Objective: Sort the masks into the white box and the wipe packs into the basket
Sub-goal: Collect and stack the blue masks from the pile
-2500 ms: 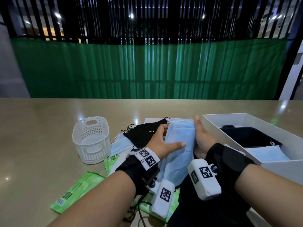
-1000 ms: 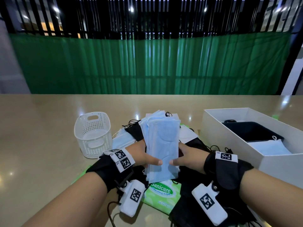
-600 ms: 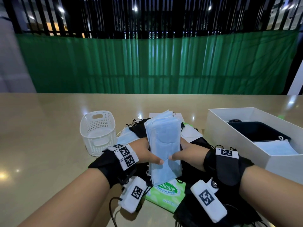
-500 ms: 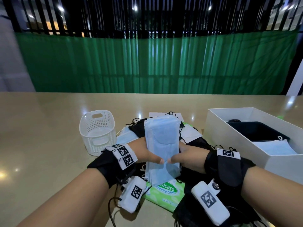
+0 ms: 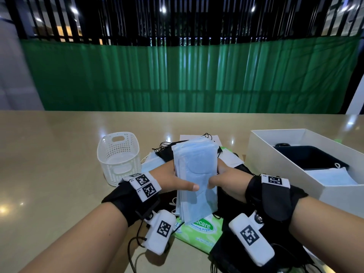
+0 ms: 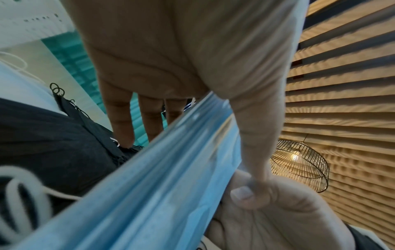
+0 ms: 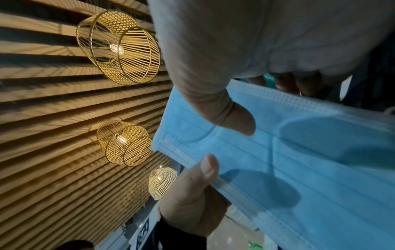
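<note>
Table (image 5: 49, 154): tan, glossy, bearing all items.
White box (image 5: 275, 160): open, at right; a dark tray and one pale blue mask (image 5: 332, 177) lie inside.
Basket (image 5: 118, 156): white, perforated, oval, at left; seemingly nothing in it.
Black masks (image 5: 246, 251): loose heap under and around the hands.
Stack of blue masks (image 5: 195, 174): pleated, light blue, several layers, held upright above the heap between box and basket.
Wipe pack (image 5: 199, 231): green, lettered, flat on the table beneath the stack.
Left hand (image 5: 173, 180): thumb and fingers pinch the stack's left edge.
Right hand (image 5: 228, 182): clasps its right edge likewise.
</note>
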A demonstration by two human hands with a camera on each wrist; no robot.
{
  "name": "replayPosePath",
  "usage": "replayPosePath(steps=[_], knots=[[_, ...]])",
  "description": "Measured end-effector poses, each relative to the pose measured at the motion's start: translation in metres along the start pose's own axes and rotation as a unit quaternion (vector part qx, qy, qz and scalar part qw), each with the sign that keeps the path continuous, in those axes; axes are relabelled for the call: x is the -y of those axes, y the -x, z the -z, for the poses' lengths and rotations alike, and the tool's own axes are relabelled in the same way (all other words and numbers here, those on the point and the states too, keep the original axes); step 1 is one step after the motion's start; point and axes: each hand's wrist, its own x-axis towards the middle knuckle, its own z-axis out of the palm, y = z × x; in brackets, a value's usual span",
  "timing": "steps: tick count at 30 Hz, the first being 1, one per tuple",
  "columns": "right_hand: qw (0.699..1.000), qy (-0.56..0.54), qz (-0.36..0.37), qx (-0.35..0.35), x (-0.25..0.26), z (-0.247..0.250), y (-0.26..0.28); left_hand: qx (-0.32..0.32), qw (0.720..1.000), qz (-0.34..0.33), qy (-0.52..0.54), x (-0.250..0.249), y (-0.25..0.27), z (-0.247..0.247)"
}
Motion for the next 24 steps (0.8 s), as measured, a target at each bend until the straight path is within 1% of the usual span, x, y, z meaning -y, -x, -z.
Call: replayPosePath(steps=[3,6,8,12,14,16,19,24], knots=[[0.999,0.011,0.025,-0.019,0.011,0.003,0.005,-0.010,0.998,-0.028,0.048,-0.012,0.001,-0.002],[0.997,0.049,0.049,-0.043,0.023,0.006,0.010,-0.023,0.995,-0.057,0.073,-0.020,-0.002,-0.004],[0.995,0.058,0.064,-0.057,0.028,0.007,0.014,-0.018,0.994,-0.063,0.083,-0.024,-0.002,-0.005],[0.993,0.075,0.071,-0.055,0.030,0.009,0.020,0.000,0.997,-0.036,0.068,-0.021,-0.003,-0.003],[0.994,0.066,0.069,-0.058,0.028,0.012,0.021,0.008,0.998,-0.026,0.051,-0.020,-0.003,-0.001],[0.994,0.058,0.068,-0.056,0.024,0.013,0.021,-0.003,0.999,-0.017,0.032,-0.019,-0.003,0.000],[0.996,0.043,0.071,-0.035,0.020,0.012,0.021,-0.027,0.999,0.004,0.037,-0.017,-0.005,0.001],[0.996,-0.001,0.085,-0.039,0.019,0.006,0.021,-0.021,1.000,0.021,0.010,-0.011,-0.008,-0.003]])
